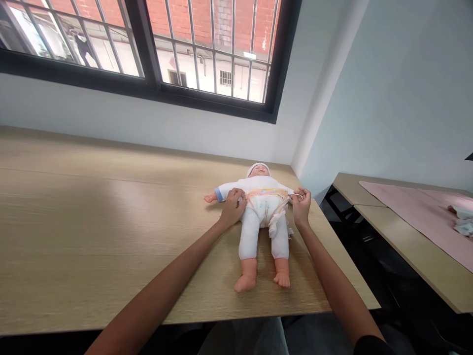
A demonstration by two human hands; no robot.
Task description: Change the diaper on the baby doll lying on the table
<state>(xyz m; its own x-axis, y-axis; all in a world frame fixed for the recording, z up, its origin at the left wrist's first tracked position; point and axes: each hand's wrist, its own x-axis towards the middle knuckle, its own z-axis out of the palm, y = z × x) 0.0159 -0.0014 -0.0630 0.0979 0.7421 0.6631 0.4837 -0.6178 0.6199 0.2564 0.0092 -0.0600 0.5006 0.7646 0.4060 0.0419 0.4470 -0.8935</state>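
On the table lies a baby doll (251,236) on its back, in a white top and cap, legs pointing toward me. A white diaper (263,206) with an orange and yellow waistband wraps its hips, and ruffled edges stick out by one thigh. My left hand (234,204) is closed at the diaper's left side, fingers curled at the waistband. At the other side, my right hand (302,199) pinches the diaper's side end, drawn out from the doll's waist. Exactly what lies under the left fingertips is hidden.
The wooden table (111,236) ends just right of the doll and near my body. A barred window (218,54) is in the wall behind. Across a gap at right, a second table (414,231) bears a pink cloth (414,207) and a partly visible bundle (464,222).
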